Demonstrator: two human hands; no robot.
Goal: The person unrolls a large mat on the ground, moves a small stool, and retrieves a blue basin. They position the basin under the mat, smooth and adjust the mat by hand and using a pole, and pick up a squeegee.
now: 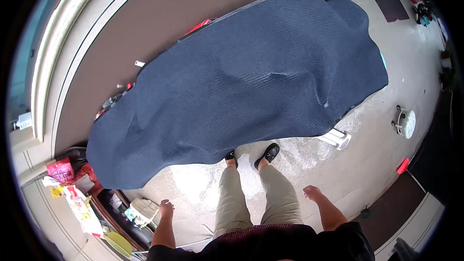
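A large dark blue ribbed mat (232, 77) lies draped and wrinkled over something long, its surface rising in folds and its near edge hanging in front of my feet. My left hand (166, 208) is held low at my left side, fingers loosely bent and slightly apart, with nothing visible in it. At my right side, my right hand (312, 193) hangs in the air, fingers half bent and apart, also empty. Neither hand touches the mat. What lies beneath the mat is hidden, apart from a white leg (336, 138) showing under its edge.
A round stool on casters (409, 124) stands at right, near a red object (402, 166). At lower left are a dark shelf (116, 217) with bags and a green-yellow basin (118, 244). A brown wall (111, 43) runs behind the mat.
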